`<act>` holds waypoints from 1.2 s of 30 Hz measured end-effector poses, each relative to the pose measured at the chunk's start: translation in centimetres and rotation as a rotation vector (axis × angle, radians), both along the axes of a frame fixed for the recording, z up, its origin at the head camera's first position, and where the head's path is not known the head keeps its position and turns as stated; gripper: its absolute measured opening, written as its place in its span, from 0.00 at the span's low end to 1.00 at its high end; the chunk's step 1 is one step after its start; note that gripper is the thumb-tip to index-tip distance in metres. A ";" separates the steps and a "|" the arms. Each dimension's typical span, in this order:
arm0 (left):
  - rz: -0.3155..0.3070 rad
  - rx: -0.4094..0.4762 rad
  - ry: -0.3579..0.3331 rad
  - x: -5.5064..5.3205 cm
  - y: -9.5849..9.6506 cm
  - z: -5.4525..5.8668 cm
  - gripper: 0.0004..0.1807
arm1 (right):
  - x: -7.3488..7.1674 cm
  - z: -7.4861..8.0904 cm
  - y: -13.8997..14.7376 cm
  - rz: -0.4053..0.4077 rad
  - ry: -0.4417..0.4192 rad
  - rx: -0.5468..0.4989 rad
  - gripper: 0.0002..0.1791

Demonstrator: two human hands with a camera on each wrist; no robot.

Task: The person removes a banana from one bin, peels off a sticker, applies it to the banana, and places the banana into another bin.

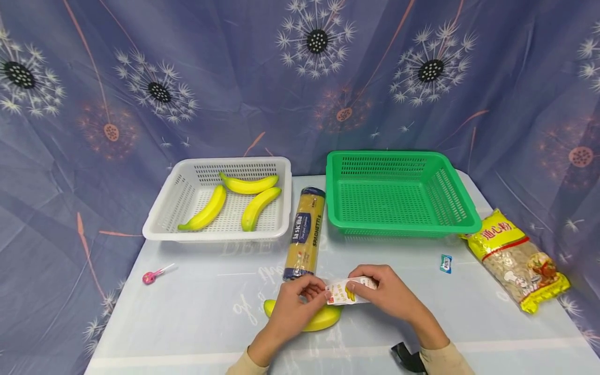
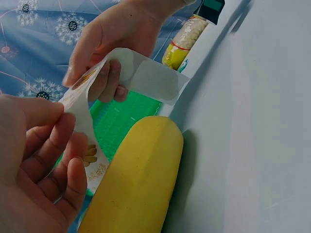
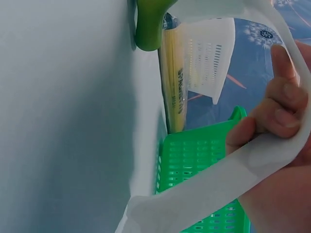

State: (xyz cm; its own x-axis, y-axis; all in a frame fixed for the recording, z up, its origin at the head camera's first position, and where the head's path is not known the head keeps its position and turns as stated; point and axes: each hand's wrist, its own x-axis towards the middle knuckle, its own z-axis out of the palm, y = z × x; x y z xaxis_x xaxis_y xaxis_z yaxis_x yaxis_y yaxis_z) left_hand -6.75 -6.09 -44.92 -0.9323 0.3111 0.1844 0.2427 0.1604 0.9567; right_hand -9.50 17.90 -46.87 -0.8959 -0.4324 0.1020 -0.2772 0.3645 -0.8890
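Note:
Both hands hold a strip of white stickers (image 1: 338, 293) printed with yellow bananas. My left hand (image 1: 292, 308) pinches its left end between thumb and fingertips; my right hand (image 1: 396, 294) grips the other part, thumb on top. In the left wrist view the pale backing of the strip (image 2: 150, 80) curves past the right fingers and hangs free at one end. A yellow banana with a green tip (image 1: 323, 319) lies on the table under the left hand, partly hidden by it. Whether a sticker is lifting off the backing cannot be told.
At the back left, a white basket (image 1: 154, 229) contains three bananas (image 1: 204, 209). A green basket (image 1: 403, 227) stands at the back right, with a spaghetti pack (image 1: 302, 234) between them. A pink lollipop (image 1: 149, 278), a small blue-white packet (image 1: 446, 263) and a yellow food bag (image 1: 517, 263) lie around.

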 end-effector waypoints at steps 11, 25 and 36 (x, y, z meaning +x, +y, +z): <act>0.009 0.009 0.105 -0.2 -0.2 -0.8 0.03 | -0.3 -0.3 0.2 -0.085 0.085 0.102 0.10; 0.018 0.054 0.149 -0.3 -1.0 -1.1 0.04 | -0.6 -0.3 0.9 -0.166 0.011 0.092 0.07; 0.056 0.024 -0.062 0.0 -2.3 -0.7 0.03 | -2.2 -1.3 3.6 -0.299 0.090 0.258 0.10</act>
